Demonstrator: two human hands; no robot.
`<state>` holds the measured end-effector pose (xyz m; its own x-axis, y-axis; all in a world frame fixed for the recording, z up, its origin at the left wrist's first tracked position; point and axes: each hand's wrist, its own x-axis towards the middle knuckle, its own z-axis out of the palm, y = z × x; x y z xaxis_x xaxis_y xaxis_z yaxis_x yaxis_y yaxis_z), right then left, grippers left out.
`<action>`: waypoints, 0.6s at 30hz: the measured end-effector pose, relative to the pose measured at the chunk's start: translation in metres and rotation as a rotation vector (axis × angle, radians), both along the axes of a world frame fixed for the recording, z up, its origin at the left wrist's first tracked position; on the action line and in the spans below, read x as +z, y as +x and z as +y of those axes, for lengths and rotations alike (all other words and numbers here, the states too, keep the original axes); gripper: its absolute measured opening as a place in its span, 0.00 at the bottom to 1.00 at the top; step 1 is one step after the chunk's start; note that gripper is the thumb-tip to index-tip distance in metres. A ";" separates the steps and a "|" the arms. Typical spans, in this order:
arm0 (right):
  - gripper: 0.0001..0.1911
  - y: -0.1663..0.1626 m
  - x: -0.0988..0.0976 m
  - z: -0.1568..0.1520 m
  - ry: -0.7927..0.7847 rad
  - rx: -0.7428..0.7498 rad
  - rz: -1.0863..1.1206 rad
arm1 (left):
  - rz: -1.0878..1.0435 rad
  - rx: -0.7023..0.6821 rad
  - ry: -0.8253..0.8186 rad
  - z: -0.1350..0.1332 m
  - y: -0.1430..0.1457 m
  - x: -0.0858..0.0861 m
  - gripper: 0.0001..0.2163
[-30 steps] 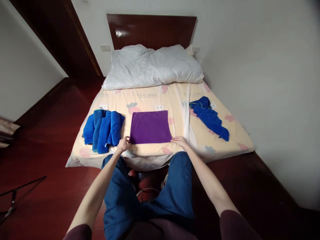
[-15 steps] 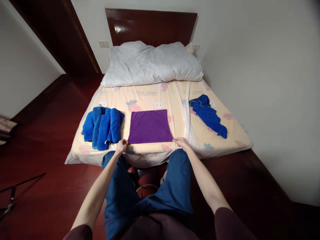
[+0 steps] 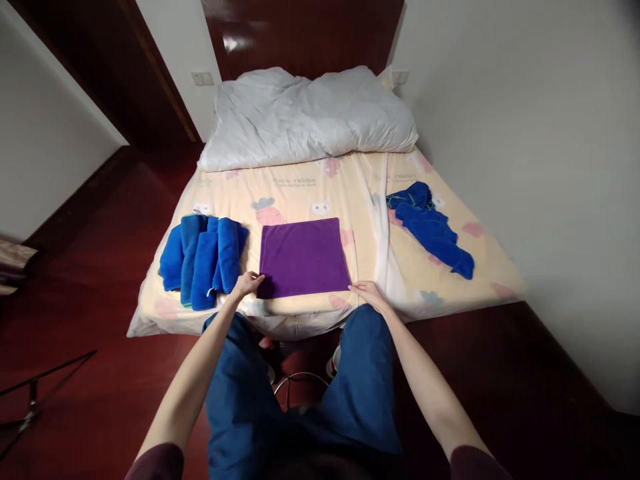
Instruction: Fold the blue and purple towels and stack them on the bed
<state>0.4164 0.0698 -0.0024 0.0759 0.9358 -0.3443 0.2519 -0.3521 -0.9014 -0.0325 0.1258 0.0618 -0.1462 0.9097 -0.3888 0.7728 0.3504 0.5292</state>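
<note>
A purple towel (image 3: 305,259) lies flat as a rough rectangle on the bed, in front of my knees. My left hand (image 3: 247,284) is at its left edge, a little above the near corner, with the fingertips closed on the cloth. At the near right corner, my right hand (image 3: 369,293) pinches the edge between thumb and fingers. Just left of my left hand sit several rolled or folded blue towels (image 3: 204,260), grouped together. Off to the right lies a crumpled heap of blue cloth (image 3: 433,230) with some green edging.
The bed (image 3: 295,193) has a pale yellow printed sheet. A white quilt (image 3: 310,120) is bunched below the dark headboard (image 3: 305,33). A wall (image 3: 525,167) runs along the right. On the floor at left stands a thin black metal frame (image 3: 33,393).
My left hand has shifted from the towel's near left corner slightly up its left edge. The right hand stays at its corner. The view has tilted down and come closer.
</note>
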 end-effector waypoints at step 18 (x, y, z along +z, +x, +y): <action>0.31 0.015 -0.006 0.015 -0.071 0.077 -0.051 | -0.126 0.267 0.377 0.233 0.036 -0.058 0.09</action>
